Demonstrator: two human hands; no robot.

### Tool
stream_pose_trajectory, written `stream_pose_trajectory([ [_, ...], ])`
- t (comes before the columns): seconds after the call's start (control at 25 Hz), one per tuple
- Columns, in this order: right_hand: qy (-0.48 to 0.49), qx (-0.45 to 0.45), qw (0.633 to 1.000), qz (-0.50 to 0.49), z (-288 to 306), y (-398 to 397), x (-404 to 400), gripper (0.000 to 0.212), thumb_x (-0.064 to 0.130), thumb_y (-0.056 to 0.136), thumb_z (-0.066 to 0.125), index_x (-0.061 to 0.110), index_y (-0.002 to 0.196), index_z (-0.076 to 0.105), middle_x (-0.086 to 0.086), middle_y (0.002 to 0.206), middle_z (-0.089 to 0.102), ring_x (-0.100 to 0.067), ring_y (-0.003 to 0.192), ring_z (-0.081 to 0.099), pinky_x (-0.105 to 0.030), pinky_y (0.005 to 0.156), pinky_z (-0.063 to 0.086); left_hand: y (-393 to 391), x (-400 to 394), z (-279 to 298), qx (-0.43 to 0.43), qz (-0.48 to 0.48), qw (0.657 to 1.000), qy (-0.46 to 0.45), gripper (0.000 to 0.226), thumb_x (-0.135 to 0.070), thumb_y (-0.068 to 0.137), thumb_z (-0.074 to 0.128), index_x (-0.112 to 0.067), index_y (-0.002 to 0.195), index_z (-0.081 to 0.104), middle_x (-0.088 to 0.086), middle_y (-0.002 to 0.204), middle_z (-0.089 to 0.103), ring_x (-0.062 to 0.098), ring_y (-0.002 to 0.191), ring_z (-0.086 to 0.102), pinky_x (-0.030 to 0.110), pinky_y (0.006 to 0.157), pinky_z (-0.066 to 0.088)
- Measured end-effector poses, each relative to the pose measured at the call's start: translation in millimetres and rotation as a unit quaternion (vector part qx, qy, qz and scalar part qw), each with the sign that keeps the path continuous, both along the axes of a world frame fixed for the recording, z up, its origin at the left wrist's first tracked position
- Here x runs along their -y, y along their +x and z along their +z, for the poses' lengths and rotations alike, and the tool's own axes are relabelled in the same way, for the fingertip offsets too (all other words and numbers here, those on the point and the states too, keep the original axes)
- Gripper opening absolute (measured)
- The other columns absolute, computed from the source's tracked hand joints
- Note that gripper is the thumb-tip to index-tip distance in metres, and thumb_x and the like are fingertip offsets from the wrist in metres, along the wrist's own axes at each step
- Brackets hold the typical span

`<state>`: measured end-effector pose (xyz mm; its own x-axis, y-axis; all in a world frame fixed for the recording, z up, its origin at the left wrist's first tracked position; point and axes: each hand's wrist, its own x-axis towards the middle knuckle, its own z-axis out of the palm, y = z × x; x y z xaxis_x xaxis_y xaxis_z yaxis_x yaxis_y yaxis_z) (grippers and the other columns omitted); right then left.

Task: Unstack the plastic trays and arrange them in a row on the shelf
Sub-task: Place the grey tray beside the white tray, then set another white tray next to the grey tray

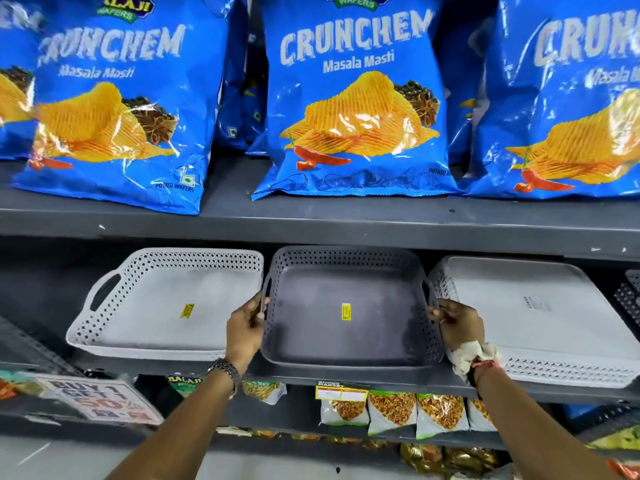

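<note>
Left hand [246, 327] closed around left handle of dark grey tray [346, 344], watch [225, 371] on wrist. Right hand [459, 325] closed on right handle of same tray, cloth band [467, 355] at wrist. Dark grey tray sits on grey shelf [398, 382], front edge at shelf lip. White tray [156, 327] just beside on left, upside-down white tray [540, 323] on right. Yellow sticker [346, 311] inside grey tray. Blue chip bags [356, 98] on shelf above, behind.
</note>
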<state>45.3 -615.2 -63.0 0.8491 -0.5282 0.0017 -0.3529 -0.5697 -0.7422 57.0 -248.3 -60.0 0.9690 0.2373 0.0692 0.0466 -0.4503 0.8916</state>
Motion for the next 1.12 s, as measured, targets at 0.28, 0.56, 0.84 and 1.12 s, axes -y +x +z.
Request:
stream_pose_trajectory([
  [0.28,-0.038,-0.026,0.988,0.147,1.6,-3.0,6.3,0.043,-0.011,0.081,0.05,0.001,0.122,0.055,-0.023,0.12,0.062,-0.034,0.111,0.058,0.006,0.073,0.034,6.0,8.3,-5.5,0.012,-0.016,1.0,0.011,0.066,0.017,0.081,0.037,-0.014,0.139,0.04,0.012,0.135,0.054,0.025,0.107,0.057,0.031,0.097,0.044],
  [0.56,0.053,0.145,0.988,0.023,23.1,-36.4,85.8,0.037,-0.017,0.081,0.046,0.0,0.11,0.062,-0.005,0.105,0.065,0.025,0.079,0.056,0.002,0.069,0.045,-18.4,97.2,0.5,0.108,-0.09,0.99,-0.029,0.056,0.01,0.084,0.043,-0.03,0.122,0.053,0.011,0.105,0.062,0.012,0.072,0.053,0.006,0.068,0.041],
  [0.84,0.035,0.14,0.977,-0.155,31.5,-68.7,203.5,0.025,0.013,0.087,0.054,0.013,0.11,0.062,-0.012,0.112,0.069,-0.024,0.1,0.065,-0.024,0.082,0.043,-28.9,229.0,19.3,-0.038,-0.257,0.936,-0.239,0.033,-0.005,0.095,0.037,-0.019,0.124,0.046,0.011,0.133,0.051,0.022,0.12,0.053,0.033,0.102,0.042],
  [1.12,0.111,-0.014,0.981,-0.16,17.0,-60.4,273.8,0.039,0.018,0.097,0.038,-0.006,0.127,0.044,-0.03,0.134,0.048,-0.044,0.121,0.046,-0.04,0.096,0.038,-33.1,342.4,4.2,-0.178,-0.21,0.957,-0.09,0.076,-0.094,0.049,0.013,-0.035,0.085,0.046,-0.012,0.075,0.05,-0.001,0.064,0.048,0.007,0.059,0.043],
])
